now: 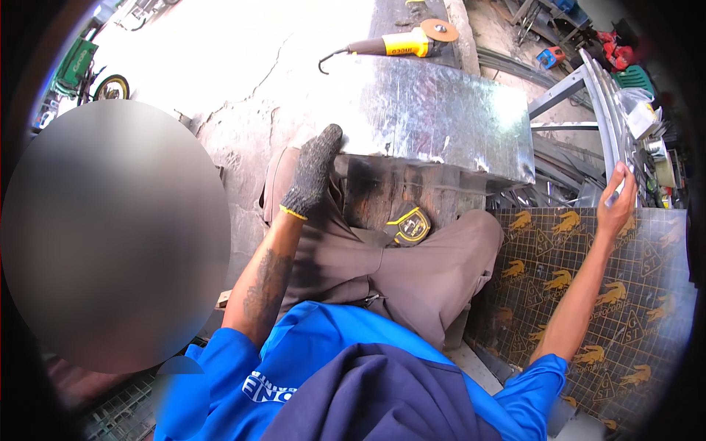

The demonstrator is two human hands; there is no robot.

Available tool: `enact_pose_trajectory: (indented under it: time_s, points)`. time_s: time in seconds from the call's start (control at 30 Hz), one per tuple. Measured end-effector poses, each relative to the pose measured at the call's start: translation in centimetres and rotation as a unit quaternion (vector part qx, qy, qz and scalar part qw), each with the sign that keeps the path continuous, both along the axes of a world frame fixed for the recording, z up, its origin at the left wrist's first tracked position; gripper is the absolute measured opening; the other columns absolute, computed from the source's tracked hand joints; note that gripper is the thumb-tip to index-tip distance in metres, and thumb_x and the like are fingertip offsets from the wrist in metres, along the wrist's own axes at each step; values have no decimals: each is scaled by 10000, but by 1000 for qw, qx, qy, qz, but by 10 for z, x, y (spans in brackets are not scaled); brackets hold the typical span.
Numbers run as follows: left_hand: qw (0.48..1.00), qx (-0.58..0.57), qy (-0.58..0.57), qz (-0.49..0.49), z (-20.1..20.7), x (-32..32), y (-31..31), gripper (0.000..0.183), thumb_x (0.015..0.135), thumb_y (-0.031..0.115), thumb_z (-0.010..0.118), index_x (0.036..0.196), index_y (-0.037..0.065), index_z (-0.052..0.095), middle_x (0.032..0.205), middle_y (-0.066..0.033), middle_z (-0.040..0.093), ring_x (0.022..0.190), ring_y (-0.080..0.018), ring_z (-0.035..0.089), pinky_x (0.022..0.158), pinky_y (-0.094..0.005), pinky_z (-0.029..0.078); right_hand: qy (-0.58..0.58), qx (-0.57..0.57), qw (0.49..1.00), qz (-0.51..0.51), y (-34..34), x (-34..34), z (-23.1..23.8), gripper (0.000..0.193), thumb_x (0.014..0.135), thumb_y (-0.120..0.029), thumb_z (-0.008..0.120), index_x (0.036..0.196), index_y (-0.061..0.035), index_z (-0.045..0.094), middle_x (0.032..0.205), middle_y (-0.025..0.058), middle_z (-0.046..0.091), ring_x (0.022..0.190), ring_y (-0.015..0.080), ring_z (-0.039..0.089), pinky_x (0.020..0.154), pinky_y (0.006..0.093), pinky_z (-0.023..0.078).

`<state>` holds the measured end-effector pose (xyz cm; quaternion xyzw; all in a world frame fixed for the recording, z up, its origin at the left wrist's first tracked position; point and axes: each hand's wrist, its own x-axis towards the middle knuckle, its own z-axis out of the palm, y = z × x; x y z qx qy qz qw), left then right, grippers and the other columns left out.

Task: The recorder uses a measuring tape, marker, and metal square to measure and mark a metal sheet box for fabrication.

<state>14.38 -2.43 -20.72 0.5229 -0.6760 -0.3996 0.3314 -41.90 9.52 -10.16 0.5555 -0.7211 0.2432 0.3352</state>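
In the head view, a shiny sheet-metal box (441, 121) is seen at one o'clock, its long near side turned toward a seated person in a blue shirt (309, 378) and brown trousers (423, 279). At eleven o'clock, its near left end is met by the left hand (315, 169), which is covered by a dark grey knit glove with a yellow cuff. The gloved fingers are kept close together, but how firmly the box is held cannot be told. The right hand (618, 198), bare, is placed at three o'clock against the lower end of a grey metal frame (604, 121); its fingers are narrowly curled, though whether they are closed on the metal cannot be made out.

At twelve o'clock, by the far edge of the box, a yellow and black angle grinder (401, 45) is shown, its tan disc pointed toward one o'clock. A yellow and black tape measure (412, 226) is found just beside the centre, between the legs, near a dark wooden surface (371, 195). A dark board (566, 294) printed with orange crocodiles is propped at four o'clock, beneath the right forearm. A motorbike wheel (112, 89) is glimpsed at ten o'clock, near a green case (76, 65).
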Motion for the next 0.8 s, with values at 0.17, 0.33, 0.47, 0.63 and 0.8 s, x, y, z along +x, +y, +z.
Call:
enact_pose_trajectory:
  time_s: [0.17,0.33,0.47,0.63,0.8]
  points:
    - [965,108,222,86,-28,5,-18,380,1058,116,521,1409,-22,566,1334,-169,659,1220,-244,644,1045,-367,517,-290,-86,913,276,-6,231,-34,269,1023,-143,554,1206,17,670,1105,134,737,949,196,703,845,341,566]
    - [945,122,299,49,-28,-1,-24,468,986,-34,472,1451,-29,527,1387,-202,629,1304,-304,605,1106,-392,485,-133,-56,883,446,-17,327,-75,169,882,-110,687,1034,-72,752,982,74,726,1031,272,723,1014,497,501]
    - [977,59,204,14,-56,7,-32,466,994,-49,443,1452,-22,524,1408,-216,613,1308,-335,599,1118,-407,472,-91,-71,873,474,-34,339,-89,278,764,-74,721,1041,-98,736,879,61,622,1059,314,708,1026,534,496]
    - [980,51,191,2,-51,6,-27,519,932,-96,433,1435,-24,539,1407,-229,612,1301,-353,602,1121,-415,467,-92,-61,855,507,-47,341,-105,249,780,-49,691,1024,-89,723,877,73,594,1088,322,703,1023,556,513]
    - [954,-277,58,-97,-82,15,-52,600,848,-135,447,1429,-25,545,1400,-239,614,1313,-376,589,1131,-424,454,-86,-53,871,480,-46,344,-110,238,823,-49,667,1055,-85,712,900,72,590,1146,314,688,1105,553,473]
